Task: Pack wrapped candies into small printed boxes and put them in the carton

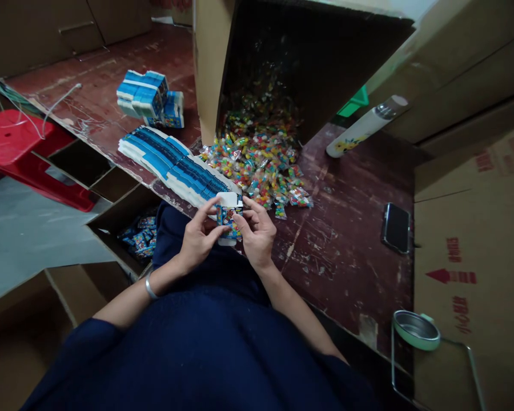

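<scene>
Between my two hands is a small printed candy box (229,216), blue with colourful pictures, its white end flaps standing out at top and bottom. My left hand (199,237) pinches its left side between thumb and fingers. On the other side, my right hand (257,231) grips it with the thumb across the front. Just behind lies a long row of flat, unfolded blue-and-white boxes (175,162) along the table edge. A heap of small clear packets of colourful candies (257,157) spills from a tipped carton (209,68) beyond my hands.
Bundled flat boxes (143,94) lie farther back on the dark red table (321,257). A white flask (364,128) and a phone (396,228) are to the right. Filled blue boxes (143,237) sit in a carton below left, near a red stool (15,140).
</scene>
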Motion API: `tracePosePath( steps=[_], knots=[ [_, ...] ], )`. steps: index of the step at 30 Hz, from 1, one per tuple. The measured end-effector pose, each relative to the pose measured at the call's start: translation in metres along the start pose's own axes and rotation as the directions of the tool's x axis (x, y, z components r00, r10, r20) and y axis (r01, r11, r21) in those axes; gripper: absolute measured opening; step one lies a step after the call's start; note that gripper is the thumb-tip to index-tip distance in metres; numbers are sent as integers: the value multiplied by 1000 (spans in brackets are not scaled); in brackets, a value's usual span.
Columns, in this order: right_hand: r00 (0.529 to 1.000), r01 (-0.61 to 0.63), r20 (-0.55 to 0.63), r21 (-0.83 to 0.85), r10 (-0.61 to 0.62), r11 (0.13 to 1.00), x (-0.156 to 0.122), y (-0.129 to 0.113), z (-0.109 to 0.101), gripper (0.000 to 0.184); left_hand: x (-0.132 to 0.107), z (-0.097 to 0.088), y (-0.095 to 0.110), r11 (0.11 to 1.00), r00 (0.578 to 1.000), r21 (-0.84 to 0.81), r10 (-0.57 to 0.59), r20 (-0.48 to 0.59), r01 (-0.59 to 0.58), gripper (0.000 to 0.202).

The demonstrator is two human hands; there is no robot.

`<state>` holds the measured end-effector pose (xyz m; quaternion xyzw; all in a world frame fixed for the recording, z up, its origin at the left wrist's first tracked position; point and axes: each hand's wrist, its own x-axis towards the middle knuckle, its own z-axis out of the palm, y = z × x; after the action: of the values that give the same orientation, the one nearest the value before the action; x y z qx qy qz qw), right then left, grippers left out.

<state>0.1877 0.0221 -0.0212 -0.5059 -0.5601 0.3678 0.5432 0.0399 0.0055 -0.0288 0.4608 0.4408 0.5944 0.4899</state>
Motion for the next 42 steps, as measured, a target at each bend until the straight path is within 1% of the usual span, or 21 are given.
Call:
tracePosePath(
  steps=[1,3,7,8,10,12,14,16,17,19,21,23,27,30,33,35,38,39,40,41,42],
  knots=[
    [1000,31,-6,-23,-31,999,0,4,0,40,0,-2,0,1000,998,15,-11,59,10,67],
    [995,97,8,-85,-96,992,-2,11,-2,37,0,-5,1,999,989,22,-37,144,35,62],
    [968,248,69,-147,-240,957,0,15,-8,16,5,-15,6,993,953,6,-118,279,121,44],
    [960,278,79,-146,-269,949,2,13,-9,13,6,-17,7,990,942,14,-136,307,138,40],
    [955,291,101,-110,-280,950,5,9,-8,16,7,-19,9,989,936,30,-147,320,145,36],
    [968,227,114,-14,-224,974,7,4,-6,16,8,-20,10,992,951,9,-125,282,128,37],
    [984,140,94,105,-150,985,9,1,-3,20,8,-19,10,990,960,-45,-117,256,133,41],
    [989,92,96,187,-112,978,11,-3,-2,27,7,-19,11,983,953,-91,-131,273,161,44],
    [988,77,118,202,-102,976,12,-6,-2,30,7,-20,12,980,947,-95,-140,288,173,45],
    [979,16,194,195,-55,981,16,-11,-4,34,7,-21,15,983,943,-63,-144,301,170,44],
    [963,-85,266,155,41,984,21,-17,-8,35,6,-24,18,990,944,-9,-133,302,142,42],
    [945,-162,302,110,123,981,26,-21,-12,36,7,-27,20,993,942,32,-114,317,110,43],
    [934,-179,319,36,158,983,37,-24,-17,36,7,-28,24,996,932,59,-90,350,74,49],
    [939,-108,329,3,101,994,40,-24,-19,36,7,-26,26,993,930,51,-120,347,109,54],
    [946,60,320,-23,-49,998,33,-23,-18,32,5,-24,27,987,934,13,-157,321,162,52],
    [930,154,342,-31,-135,987,23,-22,-19,26,2,-22,25,981,936,-12,-183,301,196,45],
    [873,195,459,-16,-166,981,14,-15,-27,21,-5,-19,17,965,928,-40,-238,287,260,38],
    [854,194,497,-24,-157,981,16,-11,-34,23,-7,-18,13,955,918,-53,-264,297,292,39],
    [855,194,499,-56,-141,979,22,-6,-45,25,-9,-18,9,940,898,-63,-299,324,335,39],
    [865,198,488,-109,-121,974,32,0,-58,28,-10,-19,6,919,863,-59,-343,372,391,40],
    [931,192,348,-213,-110,958,45,7,-75,29,-10,-21,3,894,812,-33,-391,433,448,40]
  ],
)
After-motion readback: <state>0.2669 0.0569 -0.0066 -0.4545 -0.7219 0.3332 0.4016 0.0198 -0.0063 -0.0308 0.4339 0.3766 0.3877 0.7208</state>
